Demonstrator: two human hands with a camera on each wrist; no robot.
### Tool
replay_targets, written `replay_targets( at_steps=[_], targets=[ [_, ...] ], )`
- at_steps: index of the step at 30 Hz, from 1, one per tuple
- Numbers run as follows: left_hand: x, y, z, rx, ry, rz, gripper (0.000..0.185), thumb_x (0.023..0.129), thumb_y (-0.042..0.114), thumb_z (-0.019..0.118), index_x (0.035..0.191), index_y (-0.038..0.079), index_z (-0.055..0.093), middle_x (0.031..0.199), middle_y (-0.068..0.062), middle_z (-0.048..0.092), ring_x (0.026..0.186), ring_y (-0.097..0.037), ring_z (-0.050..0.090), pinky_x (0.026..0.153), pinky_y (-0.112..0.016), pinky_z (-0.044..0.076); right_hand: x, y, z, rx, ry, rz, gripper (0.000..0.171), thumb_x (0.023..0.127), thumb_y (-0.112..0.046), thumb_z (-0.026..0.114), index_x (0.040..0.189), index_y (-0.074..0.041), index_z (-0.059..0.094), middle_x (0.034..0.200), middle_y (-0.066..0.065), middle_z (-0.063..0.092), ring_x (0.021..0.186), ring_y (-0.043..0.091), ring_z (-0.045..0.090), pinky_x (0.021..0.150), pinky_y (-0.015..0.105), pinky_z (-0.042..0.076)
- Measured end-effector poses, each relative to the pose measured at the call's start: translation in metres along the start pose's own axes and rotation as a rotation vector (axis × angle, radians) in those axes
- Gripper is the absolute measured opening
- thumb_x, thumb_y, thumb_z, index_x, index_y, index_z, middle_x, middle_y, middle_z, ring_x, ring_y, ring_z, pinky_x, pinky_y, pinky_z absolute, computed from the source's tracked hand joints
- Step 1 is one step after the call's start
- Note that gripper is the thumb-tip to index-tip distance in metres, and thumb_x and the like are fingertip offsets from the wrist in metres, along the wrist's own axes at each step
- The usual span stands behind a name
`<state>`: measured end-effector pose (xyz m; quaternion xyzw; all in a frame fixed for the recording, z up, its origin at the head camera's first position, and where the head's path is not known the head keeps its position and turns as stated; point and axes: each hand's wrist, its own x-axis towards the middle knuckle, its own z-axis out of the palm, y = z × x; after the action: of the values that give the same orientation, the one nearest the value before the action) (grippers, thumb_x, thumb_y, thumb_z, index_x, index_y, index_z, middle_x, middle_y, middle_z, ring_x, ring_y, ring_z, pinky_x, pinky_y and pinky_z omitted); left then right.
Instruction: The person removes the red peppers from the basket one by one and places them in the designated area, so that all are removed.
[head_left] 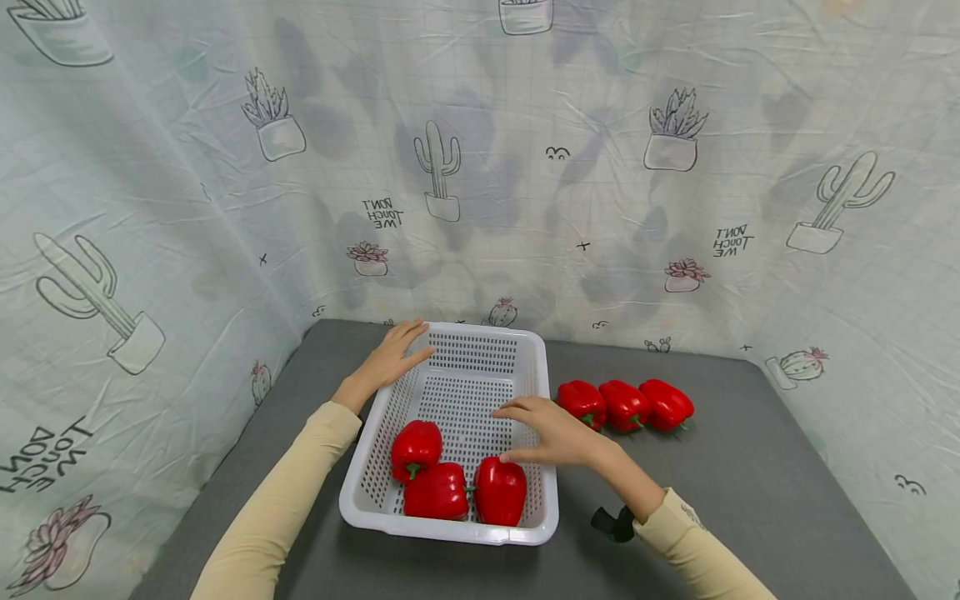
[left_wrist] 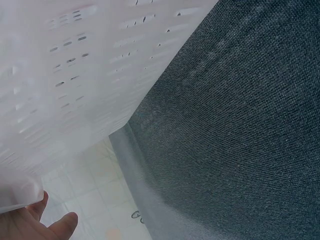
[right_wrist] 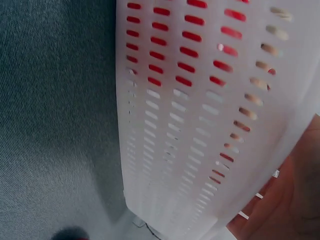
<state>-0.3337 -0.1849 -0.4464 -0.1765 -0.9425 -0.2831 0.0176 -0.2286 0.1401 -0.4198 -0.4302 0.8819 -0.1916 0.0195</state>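
A white perforated plastic basket point(head_left: 442, 527) stands on the grey table, with three red bell peppers at its near end. One bell pepper point(head_left: 417, 450) is at the left, another point(head_left: 437, 492) lies in front of it, and a third point(head_left: 500, 493) sits at the right. My left hand point(head_left: 388, 358) is at the basket's far left rim, its fingers extended. Over the right rim reaches my right hand point(head_left: 558, 432), fingers spread above the basket's inside, holding nothing. Its thumb overlaps the top of the right pepper in the head view.
To the right of the basket, three more red bell peppers point(head_left: 626, 407) stand in a row on the table point(head_left: 750, 492). A cactus-print curtain point(head_left: 495, 208) hangs behind and along the sides. Something black point(head_left: 613, 525) shows beside the right wrist.
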Motion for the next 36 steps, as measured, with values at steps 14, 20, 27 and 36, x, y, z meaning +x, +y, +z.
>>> replay_targets(
  at_steps=[14, 20, 27, 36],
  targets=[
    [-0.001, 0.0, 0.001, 0.01, 0.015, 0.018, 0.067, 0.093, 0.047, 0.048, 0.147, 0.012, 0.029, 0.153, -0.012, 0.021, 0.14, -0.036, 0.011, 0.107, -0.062, 0.016, 0.001, -0.012, 0.009, -0.056, -0.111, -0.094, 0.065, 0.079, -0.063, 0.058, 0.131, -0.024, 0.053, 0.125, -0.007, 0.057, 0.112, 0.009, 0.052, 0.095, 0.032, 0.045],
    [-0.001, 0.001, -0.001, -0.007, 0.01, 0.005, 0.068, 0.092, 0.048, 0.048, 0.147, 0.013, 0.029, 0.153, -0.009, 0.02, 0.141, -0.032, 0.01, 0.109, -0.06, 0.015, 0.001, -0.015, 0.011, -0.062, -0.142, -0.11, 0.067, 0.077, -0.065, 0.058, 0.13, -0.023, 0.055, 0.121, -0.007, 0.059, 0.108, 0.008, 0.054, 0.092, 0.031, 0.046],
    [0.0, 0.002, 0.001, -0.003, 0.003, 0.008, 0.069, 0.093, 0.049, 0.048, 0.147, 0.013, 0.028, 0.154, -0.01, 0.02, 0.141, -0.034, 0.01, 0.109, -0.06, 0.015, 0.0, -0.015, 0.013, -0.111, -0.184, -0.086, 0.07, 0.074, -0.07, 0.057, 0.13, -0.027, 0.055, 0.121, -0.01, 0.06, 0.109, 0.008, 0.054, 0.092, 0.036, 0.044],
    [0.001, 0.001, 0.0, -0.01, 0.016, 0.005, 0.066, 0.094, 0.045, 0.049, 0.147, 0.013, 0.028, 0.153, -0.011, 0.021, 0.14, -0.036, 0.011, 0.108, -0.061, 0.015, 0.003, -0.018, 0.014, -0.177, -0.24, -0.06, 0.075, 0.071, -0.072, 0.057, 0.134, -0.032, 0.051, 0.124, -0.011, 0.059, 0.106, 0.007, 0.056, 0.083, 0.028, 0.044]
  ],
)
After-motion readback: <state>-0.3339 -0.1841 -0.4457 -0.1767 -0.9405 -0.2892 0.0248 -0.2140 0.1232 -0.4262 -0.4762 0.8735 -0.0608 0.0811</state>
